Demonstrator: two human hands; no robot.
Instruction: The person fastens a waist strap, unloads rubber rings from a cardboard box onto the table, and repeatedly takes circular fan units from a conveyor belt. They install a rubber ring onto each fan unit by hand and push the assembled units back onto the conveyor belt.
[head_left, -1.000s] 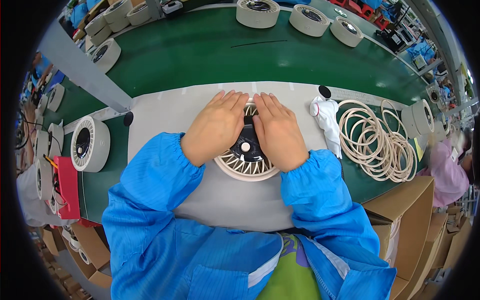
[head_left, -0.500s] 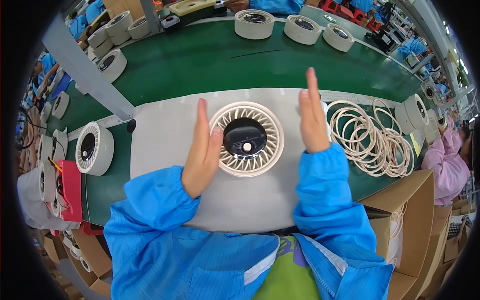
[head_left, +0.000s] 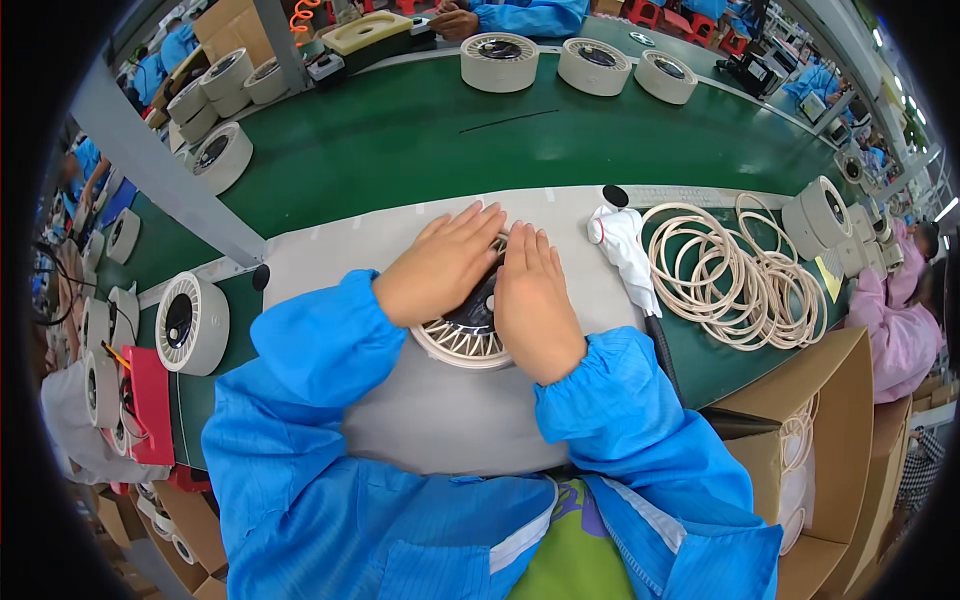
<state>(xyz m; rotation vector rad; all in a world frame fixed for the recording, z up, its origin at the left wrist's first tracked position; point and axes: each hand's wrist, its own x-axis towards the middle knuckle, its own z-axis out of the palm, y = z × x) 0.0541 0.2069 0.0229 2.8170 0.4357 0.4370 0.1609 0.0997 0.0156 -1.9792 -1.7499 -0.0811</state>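
Observation:
A round cream fan-like unit (head_left: 463, 352) with a radial grille and a glossy black centre lies face up on the grey mat (head_left: 325, 250). My left hand (head_left: 438, 264) rests flat across its upper left part, fingers stretched out and pointing up to the right. Over its right side lies my right hand (head_left: 540, 305), also flat with fingers extended. The fingertips of both hands come close together near the unit's far rim. Between them, part of the black centre and the near edge of the grille show; the rest is covered. Neither hand grips anything.
Right of the mat lie a white-wrapped handheld tool (head_left: 624, 250) with a dark cable and a heap of cream rings (head_left: 700, 285). An open cardboard box (head_left: 845, 430) stands near right. Similar units (head_left: 192, 325) line the green bench. A grey post (head_left: 165, 165) rises at left.
Both hands have come down and inward from beside the unit to lie flat on top of it. The white-wrapped tool, mostly hidden before, is now in plain sight.

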